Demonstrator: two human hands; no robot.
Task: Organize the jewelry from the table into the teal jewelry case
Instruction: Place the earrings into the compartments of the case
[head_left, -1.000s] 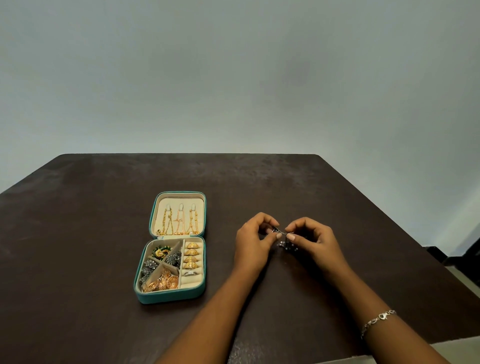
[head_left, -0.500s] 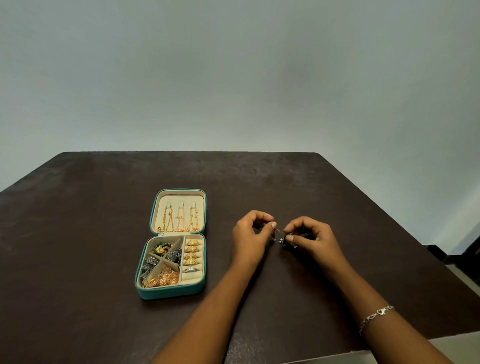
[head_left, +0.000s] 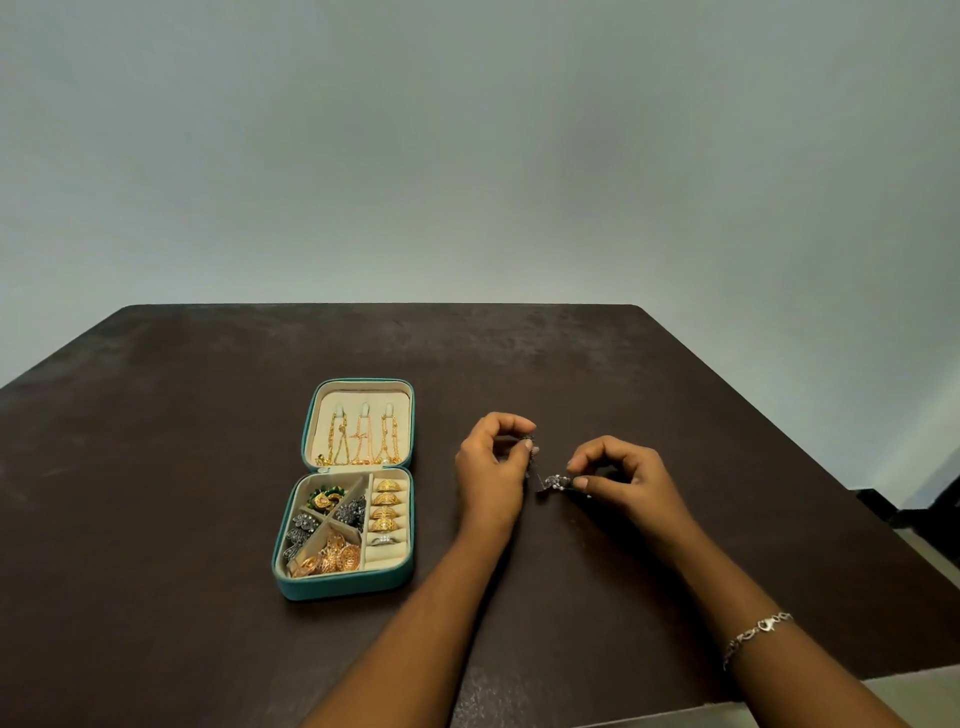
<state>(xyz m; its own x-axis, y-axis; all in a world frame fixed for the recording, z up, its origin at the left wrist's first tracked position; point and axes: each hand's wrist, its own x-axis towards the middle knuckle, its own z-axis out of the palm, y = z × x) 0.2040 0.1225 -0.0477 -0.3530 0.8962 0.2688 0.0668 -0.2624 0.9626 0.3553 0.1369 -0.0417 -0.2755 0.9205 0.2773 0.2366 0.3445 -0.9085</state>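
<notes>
The teal jewelry case (head_left: 343, 587) lies open on the dark table, left of my hands. Its lid holds gold chains (head_left: 361, 441). The base holds gold rings (head_left: 387, 512), dark silver pieces (head_left: 304, 527) and gold earrings (head_left: 330, 558). My left hand (head_left: 491, 467) pinches a small silver piece (head_left: 530, 447) between thumb and fingertips. My right hand (head_left: 621, 475) pinches a dark silver earring (head_left: 557, 482) just above the table. The two pieces are a little apart.
The dark brown table (head_left: 182, 467) reaches to a grey wall behind. Its right edge runs diagonally past my right forearm, which wears a silver bracelet (head_left: 756, 634). A dark object (head_left: 914, 506) sits beyond the table at the right.
My hands have drawn apart. The piece they held together between them is now separated, one part in each hand. The view has shifted slightly.
</notes>
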